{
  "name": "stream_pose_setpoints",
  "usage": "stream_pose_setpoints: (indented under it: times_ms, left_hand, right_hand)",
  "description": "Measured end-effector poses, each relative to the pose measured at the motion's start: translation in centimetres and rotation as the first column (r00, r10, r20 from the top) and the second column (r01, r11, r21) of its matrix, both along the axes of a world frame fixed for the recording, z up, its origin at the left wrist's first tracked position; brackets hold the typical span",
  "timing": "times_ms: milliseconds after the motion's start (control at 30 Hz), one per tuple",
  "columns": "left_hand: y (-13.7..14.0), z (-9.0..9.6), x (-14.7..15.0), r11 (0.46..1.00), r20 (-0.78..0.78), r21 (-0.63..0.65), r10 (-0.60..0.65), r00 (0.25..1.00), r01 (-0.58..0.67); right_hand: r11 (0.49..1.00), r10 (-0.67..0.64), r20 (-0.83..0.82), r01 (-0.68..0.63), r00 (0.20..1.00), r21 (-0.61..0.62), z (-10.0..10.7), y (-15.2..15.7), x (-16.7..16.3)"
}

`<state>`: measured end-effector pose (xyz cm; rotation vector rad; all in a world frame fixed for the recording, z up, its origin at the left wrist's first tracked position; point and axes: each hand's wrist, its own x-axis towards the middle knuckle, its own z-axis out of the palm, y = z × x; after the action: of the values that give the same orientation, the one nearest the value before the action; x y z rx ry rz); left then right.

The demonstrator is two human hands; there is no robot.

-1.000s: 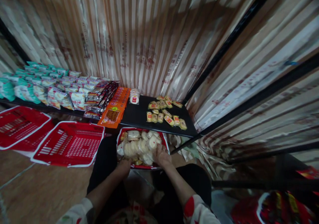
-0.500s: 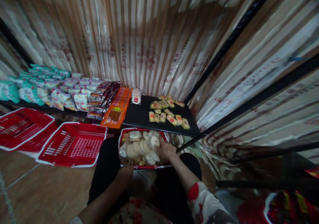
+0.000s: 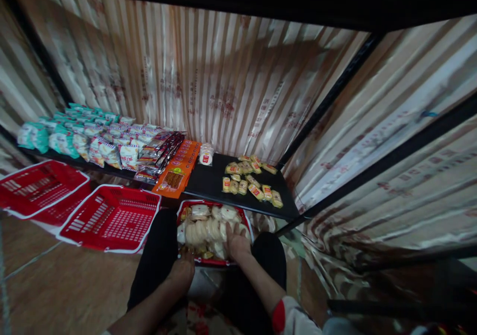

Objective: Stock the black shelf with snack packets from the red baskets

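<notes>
A small red basket (image 3: 222,262) with a white handle sits between my knees, filled with clear bags of round, pale biscuits (image 3: 203,230) and some yellow-wrapped pieces (image 3: 203,251) near its front. My left hand (image 3: 183,269) is at the basket's near left corner, fingers curled over the rim; its fingertips are dark and hard to make out. On the right side of the basket, my right hand (image 3: 238,245) lies over the biscuit bags with its fingers apart, touching them.
Ahead is a black shelf (image 3: 208,183) with yellow packs (image 3: 255,191), a white biscuit pack (image 3: 206,154), an orange packet (image 3: 174,176) and rows of snack bags (image 3: 108,151). Red baskets (image 3: 112,218) stand at left. Black shelf posts (image 3: 335,96) rise at right; a dark shelf (image 3: 238,2) hangs overhead.
My right hand has come down from the basket's right rim onto the bags, where a pack was at its fingers before. The left hand stays by the near left corner. The view has tilted up slightly.
</notes>
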<state>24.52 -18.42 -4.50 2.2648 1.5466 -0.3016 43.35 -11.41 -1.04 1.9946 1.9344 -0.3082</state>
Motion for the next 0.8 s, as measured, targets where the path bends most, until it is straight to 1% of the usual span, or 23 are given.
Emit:
stream_pose_setpoints:
  times_ms: [67, 133, 200, 267, 333, 400, 467, 533, 600, 633, 700, 800]
  left_hand:
    - [-0.2, 0.7, 0.1, 0.999, -0.005, -0.025, -0.039, 0.999, 0.038]
    - [-0.3, 1.8, 0.1, 0.993, 0.013, -0.05, -0.102, 0.995, 0.103]
    - [-0.1, 3.0, 0.2, 0.985, 0.056, -0.057, -0.159, 0.986, 0.162]
    - [0.1, 4.2, 0.4, 0.983, 0.12, -0.041, -0.171, 0.978, 0.177]
    - [0.5, 5.4, 0.8, 0.989, 0.186, -0.037, -0.133, 0.974, 0.142]
    - [1.0, 6.4, 1.2, 0.997, 0.263, -0.025, -0.07, 0.962, 0.08]
    - [1.5, 7.2, 1.2, 0.999, 0.341, 0.002, 0.038, 0.939, -0.041]
    - [2.2, 7.6, 1.1, 0.979, 0.413, 0.034, 0.171, 0.895, -0.202]
    - [3.0, 7.8, 0.8, 0.943, 0.492, 0.041, 0.27, 0.828, -0.332]
    - [3.4, 7.8, 0.7, 0.931, 0.542, 0.03, 0.29, 0.788, -0.363]
    - [4.3, 7.6, 0.6, 0.927, 0.651, -0.009, 0.29, 0.702, -0.374]
    - [5.5, 7.2, 0.8, 0.922, 0.77, -0.069, 0.293, 0.567, -0.382]
  right_hand:
    - [0.999, 0.024, -0.065, -0.022, 0.998, 0.026, -0.1, -0.7, 0.3]
    - [0.997, 0.067, -0.141, -0.06, 0.988, 0.05, 0.0, -1.2, 0.7]
    - [0.992, 0.12, -0.198, -0.109, 0.973, 0.066, 0.3, -1.5, 0.9]
    - [0.986, 0.159, -0.229, -0.145, 0.96, 0.079, 0.6, -1.8, 0.8]
    - [0.984, 0.175, -0.25, -0.159, 0.952, 0.08, 1.2, -2.0, 0.5]
    - [0.981, 0.191, -0.28, -0.175, 0.941, 0.08, 1.9, -2.0, 0.0]
    - [0.977, 0.214, -0.349, -0.195, 0.912, 0.089, 2.7, -1.9, -0.3]
    - [0.969, 0.247, -0.474, -0.22, 0.845, 0.113, 3.7, -1.7, -0.2]
    - [0.958, 0.279, -0.615, -0.253, 0.737, 0.132, 4.7, -1.2, 0.2]
    - [0.955, 0.285, -0.674, -0.263, 0.682, 0.138, 5.2, -0.9, 0.5]
    - [0.958, 0.263, -0.762, -0.253, 0.592, 0.134, 5.9, -0.1, 1.1]
    - [0.982, 0.148, -0.87, -0.175, 0.469, 0.073, 6.3, 1.1, 1.6]
